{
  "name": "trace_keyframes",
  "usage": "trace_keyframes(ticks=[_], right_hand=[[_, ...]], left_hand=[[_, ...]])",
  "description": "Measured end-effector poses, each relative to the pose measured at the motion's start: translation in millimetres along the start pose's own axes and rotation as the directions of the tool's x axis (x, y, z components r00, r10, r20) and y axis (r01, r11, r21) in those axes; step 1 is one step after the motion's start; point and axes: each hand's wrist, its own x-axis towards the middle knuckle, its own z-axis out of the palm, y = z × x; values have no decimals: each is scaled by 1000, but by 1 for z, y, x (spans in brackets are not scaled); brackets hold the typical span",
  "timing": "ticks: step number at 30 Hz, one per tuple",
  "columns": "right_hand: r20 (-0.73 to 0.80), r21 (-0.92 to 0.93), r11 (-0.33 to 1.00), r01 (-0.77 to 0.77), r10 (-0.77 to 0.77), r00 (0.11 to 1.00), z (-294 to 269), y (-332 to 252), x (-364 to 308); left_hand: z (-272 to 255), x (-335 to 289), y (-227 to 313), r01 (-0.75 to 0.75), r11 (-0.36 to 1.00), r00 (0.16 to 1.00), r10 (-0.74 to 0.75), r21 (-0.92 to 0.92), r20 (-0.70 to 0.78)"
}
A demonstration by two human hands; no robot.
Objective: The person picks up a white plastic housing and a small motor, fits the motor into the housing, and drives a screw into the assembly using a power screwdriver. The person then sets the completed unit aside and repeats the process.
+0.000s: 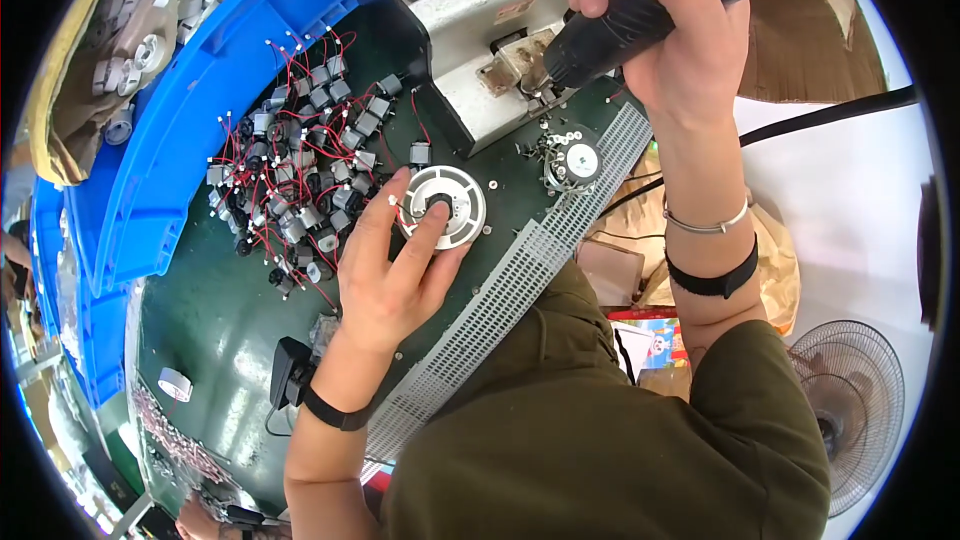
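Wired motors (300,158) crowd the left hand (385,285), perhaps touching its white wheel (461,204).

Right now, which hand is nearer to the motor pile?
Left. The left hand is beside the motor pile, touching the white wheel. The right hand is farther away, to the right, gripping the black tool.

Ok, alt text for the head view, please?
A person's left hand holds a round white plastic wheel; the right hand grips a black handheld tool at a silver-grey metal machine. Grey motors with red wires lie heaped on a dark green tabletop.
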Motion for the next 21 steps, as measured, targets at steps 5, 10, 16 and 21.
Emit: trace_keyframes(ticks=[5, 10, 16, 21], right_hand=[[-28, -24, 1000, -1, 0, 1000, 1, 9, 1], [400, 439, 896, 74, -268, 876, -41, 35, 14], [320, 133, 978, -162, 112, 941, -49, 0, -12], [277, 166, 985, -43, -4, 961, 29, -21, -20]], left_hand=[[0, 0, -1, -3, 1000, 1000, 3, -15, -14], [0, -1, 0, 12, 999, 999, -13, -33, -29], [5, 6, 2, 30, 997, 999, -32, -76, -17], [9, 1, -2, 37, 996, 995, -44, -80, -87]])
